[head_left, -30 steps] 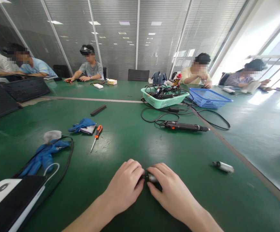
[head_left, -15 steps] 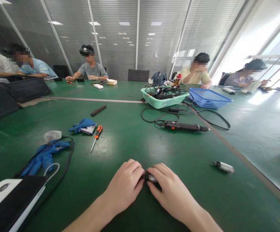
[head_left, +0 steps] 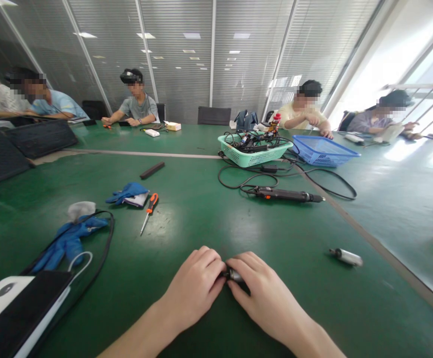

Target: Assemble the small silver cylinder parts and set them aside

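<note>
Low over the green table (head_left: 197,219), my right hand (head_left: 263,283) is closed around a small silver metal cylinder (head_left: 235,275), possibly a small motor, mostly covered by the fingers. At its dark left end, my left hand (head_left: 196,283) pinches with thumb and fingertips. Whether that dark end is a separate part cannot be made out. A similar silver cylinder (head_left: 347,257) with a thin dark tip lies on its side to the right, apart from both hands.
An orange-handled screwdriver (head_left: 152,204), blue gloves (head_left: 65,241) and a dark bar (head_left: 152,170) lie left. A black electric screwdriver (head_left: 289,194) with a cable lies ahead, before a green basket (head_left: 252,158) and a blue basket (head_left: 324,151). A phone (head_left: 22,313) is near left. Several people sit beyond.
My left hand has shifted very slightly right against the cylinder's dark end; my right hand looks unmoved. Across the table, two people have moved their arms.
</note>
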`<state>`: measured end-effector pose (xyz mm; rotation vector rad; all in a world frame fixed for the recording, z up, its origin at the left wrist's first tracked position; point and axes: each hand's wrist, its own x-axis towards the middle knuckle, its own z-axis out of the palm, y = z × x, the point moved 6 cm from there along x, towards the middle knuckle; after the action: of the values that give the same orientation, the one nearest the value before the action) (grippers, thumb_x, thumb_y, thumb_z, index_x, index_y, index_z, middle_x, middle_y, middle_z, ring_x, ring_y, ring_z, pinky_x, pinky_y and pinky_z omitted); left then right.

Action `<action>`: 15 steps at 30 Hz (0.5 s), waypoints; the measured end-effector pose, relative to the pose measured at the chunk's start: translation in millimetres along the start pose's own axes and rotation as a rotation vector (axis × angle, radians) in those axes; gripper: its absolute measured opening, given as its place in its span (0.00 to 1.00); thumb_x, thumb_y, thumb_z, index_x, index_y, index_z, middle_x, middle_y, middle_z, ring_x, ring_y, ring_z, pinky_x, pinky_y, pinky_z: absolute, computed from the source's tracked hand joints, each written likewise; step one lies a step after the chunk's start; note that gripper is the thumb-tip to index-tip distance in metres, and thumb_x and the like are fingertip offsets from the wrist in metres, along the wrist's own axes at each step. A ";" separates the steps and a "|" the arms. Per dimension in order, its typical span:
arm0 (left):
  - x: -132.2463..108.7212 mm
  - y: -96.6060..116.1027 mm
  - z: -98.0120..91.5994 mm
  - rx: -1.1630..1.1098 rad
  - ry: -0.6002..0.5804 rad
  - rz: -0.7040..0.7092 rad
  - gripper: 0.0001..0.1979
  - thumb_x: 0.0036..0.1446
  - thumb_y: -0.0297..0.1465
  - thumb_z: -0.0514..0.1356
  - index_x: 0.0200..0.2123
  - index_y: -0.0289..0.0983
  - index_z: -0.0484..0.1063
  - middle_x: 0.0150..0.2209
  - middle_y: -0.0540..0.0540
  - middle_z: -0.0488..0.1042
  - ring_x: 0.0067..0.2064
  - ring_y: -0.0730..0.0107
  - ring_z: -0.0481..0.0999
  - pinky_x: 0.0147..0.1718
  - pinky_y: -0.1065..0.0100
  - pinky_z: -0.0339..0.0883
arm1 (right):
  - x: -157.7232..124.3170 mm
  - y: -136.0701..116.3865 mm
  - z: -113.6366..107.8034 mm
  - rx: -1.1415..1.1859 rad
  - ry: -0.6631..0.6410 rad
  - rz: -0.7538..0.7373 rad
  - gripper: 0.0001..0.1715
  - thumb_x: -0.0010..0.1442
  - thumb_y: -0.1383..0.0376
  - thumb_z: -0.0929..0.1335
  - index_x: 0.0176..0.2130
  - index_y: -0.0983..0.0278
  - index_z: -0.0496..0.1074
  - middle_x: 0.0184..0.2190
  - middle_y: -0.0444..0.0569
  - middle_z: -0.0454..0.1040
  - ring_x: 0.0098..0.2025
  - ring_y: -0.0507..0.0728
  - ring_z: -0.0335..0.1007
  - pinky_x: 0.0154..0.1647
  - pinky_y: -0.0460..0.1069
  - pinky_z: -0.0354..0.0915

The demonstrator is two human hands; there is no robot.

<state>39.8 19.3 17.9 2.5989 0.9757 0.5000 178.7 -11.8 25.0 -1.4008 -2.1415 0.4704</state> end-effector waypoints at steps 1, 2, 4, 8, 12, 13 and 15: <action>0.3 -0.8 0.7 0.004 0.003 -0.006 0.04 0.66 0.24 0.61 0.40 0.38 0.69 0.43 0.47 0.71 0.47 0.59 0.69 0.48 0.58 0.66 | 0.1 0.2 0.0 -0.003 -0.003 -0.002 0.16 0.65 0.76 0.68 0.50 0.60 0.71 0.45 0.49 0.74 0.48 0.61 0.69 0.51 0.58 0.69; 0.7 -1.9 1.3 0.009 0.008 -0.016 0.04 0.66 0.24 0.62 0.40 0.38 0.70 0.43 0.47 0.72 0.47 0.59 0.69 0.47 0.58 0.66 | 0.2 0.0 0.0 -0.010 -0.009 -0.004 0.16 0.65 0.75 0.68 0.50 0.60 0.71 0.46 0.49 0.74 0.48 0.61 0.69 0.51 0.58 0.69; 1.9 -4.3 2.4 0.026 0.019 -0.046 0.04 0.66 0.25 0.64 0.40 0.38 0.70 0.42 0.48 0.72 0.47 0.59 0.69 0.46 0.58 0.65 | 0.6 -1.7 0.0 -0.043 -0.039 -0.017 0.14 0.66 0.74 0.68 0.50 0.61 0.70 0.46 0.50 0.73 0.49 0.62 0.69 0.51 0.59 0.69; 3.4 -8.2 2.6 0.054 0.053 -0.138 0.08 0.63 0.31 0.68 0.36 0.38 0.70 0.40 0.48 0.72 0.45 0.58 0.70 0.44 0.57 0.65 | 0.9 -6.5 -2.8 -0.155 -0.140 -0.080 0.11 0.70 0.72 0.65 0.49 0.60 0.71 0.46 0.51 0.73 0.48 0.62 0.69 0.51 0.59 0.69; 3.4 -6.6 -0.6 0.039 0.068 -0.176 0.11 0.61 0.33 0.70 0.36 0.38 0.71 0.41 0.48 0.73 0.46 0.57 0.70 0.45 0.56 0.65 | 3.9 15.2 -17.0 -0.266 -0.140 -0.122 0.14 0.71 0.72 0.63 0.49 0.58 0.74 0.49 0.50 0.74 0.52 0.61 0.69 0.55 0.59 0.68; 3.2 -5.6 -1.7 0.030 0.067 -0.174 0.10 0.61 0.33 0.70 0.36 0.38 0.71 0.41 0.48 0.73 0.46 0.57 0.70 0.45 0.56 0.65 | 5.2 28.4 -22.0 -0.302 -0.120 -0.111 0.15 0.71 0.72 0.62 0.50 0.58 0.75 0.50 0.50 0.75 0.54 0.61 0.69 0.57 0.59 0.67; 2.6 -3.9 -4.1 0.011 0.066 -0.170 0.08 0.64 0.32 0.68 0.36 0.38 0.72 0.41 0.47 0.73 0.47 0.57 0.70 0.46 0.56 0.66 | 6.9 62.9 -34.0 -0.412 -0.050 -0.034 0.18 0.72 0.70 0.60 0.53 0.58 0.75 0.55 0.52 0.74 0.57 0.63 0.68 0.60 0.60 0.66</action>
<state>37.6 24.6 20.5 2.4939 1.2108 0.5404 243.0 19.7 19.0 -1.5749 -2.3927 0.0487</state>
